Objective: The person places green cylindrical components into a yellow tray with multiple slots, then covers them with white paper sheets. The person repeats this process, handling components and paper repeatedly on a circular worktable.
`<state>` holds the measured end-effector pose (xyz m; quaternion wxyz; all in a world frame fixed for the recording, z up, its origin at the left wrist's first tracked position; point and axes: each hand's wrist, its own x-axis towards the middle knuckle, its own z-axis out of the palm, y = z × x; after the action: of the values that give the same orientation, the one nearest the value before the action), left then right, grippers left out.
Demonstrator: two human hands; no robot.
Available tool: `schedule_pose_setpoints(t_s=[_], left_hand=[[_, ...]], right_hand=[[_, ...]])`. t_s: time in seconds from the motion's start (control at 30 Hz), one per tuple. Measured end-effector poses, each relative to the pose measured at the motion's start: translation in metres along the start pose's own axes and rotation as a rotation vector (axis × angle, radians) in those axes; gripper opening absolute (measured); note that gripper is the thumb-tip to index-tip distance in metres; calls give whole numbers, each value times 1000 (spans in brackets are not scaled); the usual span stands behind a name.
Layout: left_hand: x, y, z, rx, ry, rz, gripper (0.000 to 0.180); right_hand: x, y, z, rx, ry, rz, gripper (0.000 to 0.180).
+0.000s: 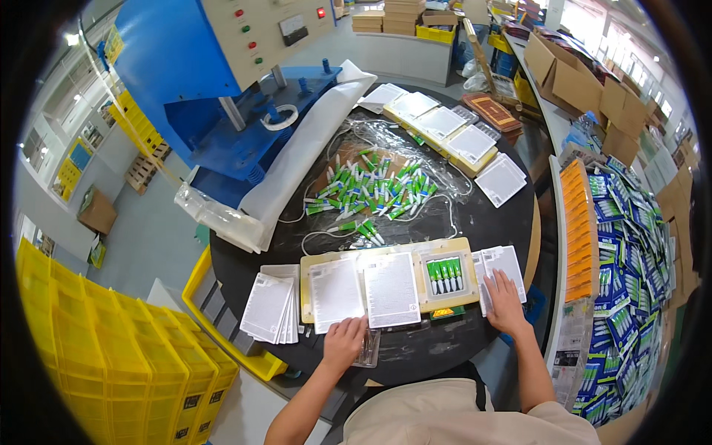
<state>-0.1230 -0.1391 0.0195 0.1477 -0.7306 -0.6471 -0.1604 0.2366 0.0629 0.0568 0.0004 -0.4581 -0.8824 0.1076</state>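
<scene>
At lower centre, a thin, light, flexible white printed card (334, 294) is being pressed by the left hand (344, 344), best pinched at its edge, while the right hand (505, 303) is being laid flat, unclenched, on a white card stack (502, 264).

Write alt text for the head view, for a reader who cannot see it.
At a round black table, a person's left hand rests on clear blister shells while the right hand presses a stack of white backing cards. Between them lies a yellow tray with cards and one blister of green-capped tubes; more tubes are heaped beyond.
</scene>
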Motion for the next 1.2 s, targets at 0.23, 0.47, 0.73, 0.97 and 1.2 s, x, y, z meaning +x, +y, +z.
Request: schedule_pose_setpoints(t_s=[0.23,0.47,0.73,0.97,1.2], left_hand=[[-9,-15,5,-50,-42,-48,35],[20,3,-19,-225,-293,-167,77],[50,42,16,-97,-499,-27,70],[50,39,21,-138,-406,-76,64],[14,-24,-7,-129,-529,-433,69]], right_hand=[[-23,41,32,-59,-86,-84,90],[-29,67,37,-315,3,-99,60],[-32,64,-8,-140,184,-236,48],[-5,-56,0,-112,408,-390,46],[6,-86,56,-195,357,-347,46]])
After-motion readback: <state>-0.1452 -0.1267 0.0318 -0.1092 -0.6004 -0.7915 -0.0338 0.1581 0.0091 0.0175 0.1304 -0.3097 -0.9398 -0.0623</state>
